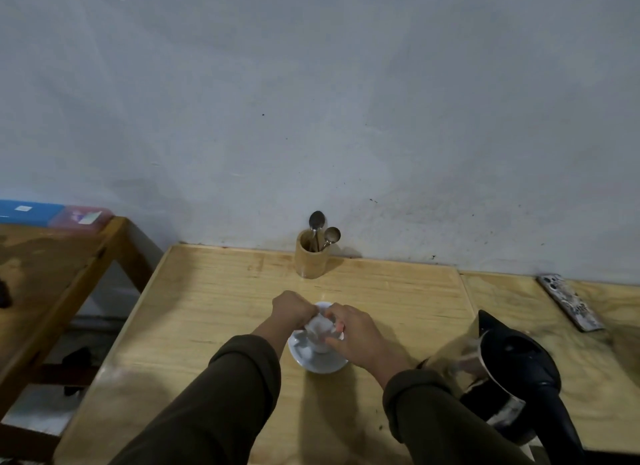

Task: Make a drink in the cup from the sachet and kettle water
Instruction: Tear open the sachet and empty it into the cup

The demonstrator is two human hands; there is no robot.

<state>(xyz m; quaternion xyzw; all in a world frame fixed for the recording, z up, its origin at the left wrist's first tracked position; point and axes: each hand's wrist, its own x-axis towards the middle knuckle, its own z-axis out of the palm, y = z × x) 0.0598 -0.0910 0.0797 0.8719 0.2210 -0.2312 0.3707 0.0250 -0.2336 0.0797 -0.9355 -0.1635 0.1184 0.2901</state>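
A white cup [319, 341] stands on a white saucer [304, 355] in the middle of the wooden table [214, 309]. Both my hands are over the cup. My left hand [291, 309] and my right hand [356, 333] pinch a small pale sachet [317, 324] between them, right above the cup's mouth. The sachet is blurred and mostly hidden by my fingers; I cannot tell whether it is torn. A steel kettle [512, 371] with a black lid and handle stands to the right, close to my right forearm.
A wooden holder [310, 258] with two spoons [323, 227] stands at the back against the wall. A flat dark remote-like object [568, 302] lies at the far right. A second wooden table [52, 267] with blue and pink boxes stands on the left.
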